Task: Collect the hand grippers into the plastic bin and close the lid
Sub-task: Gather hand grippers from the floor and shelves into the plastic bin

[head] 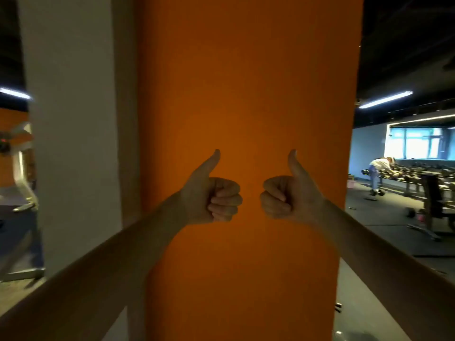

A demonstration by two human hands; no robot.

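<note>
Both arms reach forward before an orange pillar (pixel 246 94); the left hand (pixel 214 193) and right hand (pixel 288 195) are each curled into a fist with thumb upright, holding nothing, knuckles facing, slightly apart; where the hand grippers and bin lie cannot be told; right of the pillar a person (pixel 379 168) bends over a dumbbell rack (pixel 418 174) beneath a strip light (pixel 385 99); a white column (pixel 73 119) stands left.

The orange column face (pixel 246 94) is finished matt and even; the machine frame (pixel 22 177) is formed of glossy metal.
</note>
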